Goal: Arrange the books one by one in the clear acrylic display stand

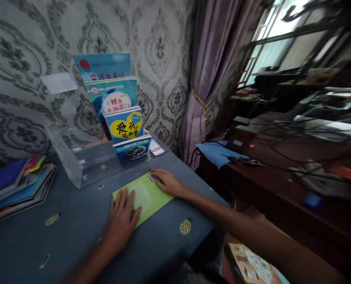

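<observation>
A light green book (pixel 158 200) with a pale patch on its cover lies flat on the dark blue tablecloth. My left hand (pixel 122 215) rests on its left part, fingers spread and pressed down. At the far right corner of the same book is my right hand (pixel 167 182), its fingers stretched out and lying flat over the cover. Just beyond the hands stands a clear plastic rack (pixel 71 167), holding several upright picture books (pixel 125 128) in steps at its right side. Its left part shows no books.
A pile of books (pixel 21 185) lies at the table's left. The table edge runs diagonally on the right; below it is a colourful book (pixel 254 264). A dark red desk (pixel 284 181) carries scissors (pixel 243 160), a blue cloth (pixel 215 152) and cables. A purple curtain (pixel 206 79) hangs behind.
</observation>
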Available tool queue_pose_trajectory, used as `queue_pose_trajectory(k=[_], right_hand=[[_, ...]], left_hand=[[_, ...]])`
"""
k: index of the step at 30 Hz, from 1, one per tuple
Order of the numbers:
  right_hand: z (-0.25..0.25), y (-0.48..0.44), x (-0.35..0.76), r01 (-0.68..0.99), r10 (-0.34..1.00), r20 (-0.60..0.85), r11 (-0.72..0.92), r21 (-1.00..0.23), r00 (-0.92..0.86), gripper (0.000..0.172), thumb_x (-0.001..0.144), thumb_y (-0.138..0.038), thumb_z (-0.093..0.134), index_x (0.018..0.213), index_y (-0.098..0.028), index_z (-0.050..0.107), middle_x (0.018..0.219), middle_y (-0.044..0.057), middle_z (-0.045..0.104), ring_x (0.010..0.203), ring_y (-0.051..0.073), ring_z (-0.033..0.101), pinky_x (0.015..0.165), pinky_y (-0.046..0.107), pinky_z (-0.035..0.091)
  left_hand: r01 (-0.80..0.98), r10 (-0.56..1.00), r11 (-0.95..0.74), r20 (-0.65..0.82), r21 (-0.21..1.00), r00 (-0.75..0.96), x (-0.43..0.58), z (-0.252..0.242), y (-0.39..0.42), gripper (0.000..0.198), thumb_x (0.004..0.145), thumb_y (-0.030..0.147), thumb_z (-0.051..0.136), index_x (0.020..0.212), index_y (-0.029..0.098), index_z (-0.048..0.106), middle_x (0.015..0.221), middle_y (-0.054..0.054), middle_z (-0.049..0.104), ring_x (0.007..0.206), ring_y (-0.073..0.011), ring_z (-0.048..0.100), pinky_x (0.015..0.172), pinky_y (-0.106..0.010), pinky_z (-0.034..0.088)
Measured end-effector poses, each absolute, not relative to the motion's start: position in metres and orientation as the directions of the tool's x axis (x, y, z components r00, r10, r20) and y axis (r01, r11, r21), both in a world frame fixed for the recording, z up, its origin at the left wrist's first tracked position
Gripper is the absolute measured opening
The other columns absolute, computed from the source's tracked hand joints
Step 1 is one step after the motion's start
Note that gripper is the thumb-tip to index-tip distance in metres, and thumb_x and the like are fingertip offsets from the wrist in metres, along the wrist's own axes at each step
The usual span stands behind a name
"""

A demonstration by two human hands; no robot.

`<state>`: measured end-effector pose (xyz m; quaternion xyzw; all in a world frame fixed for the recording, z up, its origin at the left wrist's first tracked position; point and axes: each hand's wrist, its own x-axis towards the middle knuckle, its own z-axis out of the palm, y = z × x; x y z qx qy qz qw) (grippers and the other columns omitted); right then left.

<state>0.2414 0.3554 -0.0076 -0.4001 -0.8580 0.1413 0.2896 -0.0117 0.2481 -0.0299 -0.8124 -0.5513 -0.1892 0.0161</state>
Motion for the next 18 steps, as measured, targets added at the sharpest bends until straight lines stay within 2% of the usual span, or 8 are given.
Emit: queue_pose_trajectory(k=[3, 7, 13, 18], right_hand=[[-0.001, 0.352, 0.235, 0.67, 0.797, 0.367, 0.602, -0.433, -0.479, 0.038, 0.093, -0.016, 0.048, 0.126, -0.013, 0.066, 0.139, 0.018, 0.062, 0.131, 0.028, 0.059, 0.112, 0.05, 0.045], [0.002, 0.34, 0.235, 0.724, 0.821, 0.35, 0.566, -0.394, -0.451, 0.041, 0.093, -0.016, 0.045, 0.127, -0.012, 0.067, 0.138, 0.018, 0.063, 0.127, 0.029, 0.062, 0.111, 0.05, 0.047], [-0.005, 0.293, 0.258, 0.75, 0.84, 0.338, 0.535, -0.39, -0.424, 0.043, 0.096, -0.021, 0.041, 0.131, -0.014, 0.065, 0.141, 0.015, 0.061, 0.133, 0.028, 0.058, 0.114, 0.051, 0.045], [-0.01, 0.25, 0.277, 0.746, 0.85, 0.337, 0.52, -0.416, -0.405, 0.042, 0.097, -0.023, 0.042, 0.131, -0.019, 0.066, 0.139, 0.011, 0.063, 0.129, 0.027, 0.061, 0.112, 0.05, 0.048]], left_hand=[[0.92, 0.916, -0.362, 0.241, 0.15, 0.321, -0.008, -0.011, 0.247, 0.056, 0.103, 0.044, 0.041, 0.151, 0.014, 0.044, 0.16, -0.02, 0.037, 0.151, -0.0379, 0.028, 0.117, -0.063, 0.029], [0.941, 0.939, -0.321, 0.163, 0.106, 0.302, -0.005, 0.01, 0.242, 0.057, 0.103, 0.042, 0.04, 0.151, 0.012, 0.044, 0.16, -0.019, 0.036, 0.151, -0.0371, 0.027, 0.119, -0.058, 0.028], [0.937, 0.936, -0.331, 0.169, 0.112, 0.31, -0.008, 0.018, 0.237, 0.058, 0.104, 0.043, 0.038, 0.151, 0.01, 0.044, 0.158, -0.02, 0.039, 0.15, -0.0367, 0.031, 0.12, -0.058, 0.026], [0.928, 0.925, -0.355, 0.187, 0.111, 0.331, -0.013, 0.02, 0.234, 0.056, 0.104, 0.041, 0.039, 0.148, 0.009, 0.048, 0.155, -0.02, 0.044, 0.148, -0.0379, 0.035, 0.121, -0.057, 0.024]])
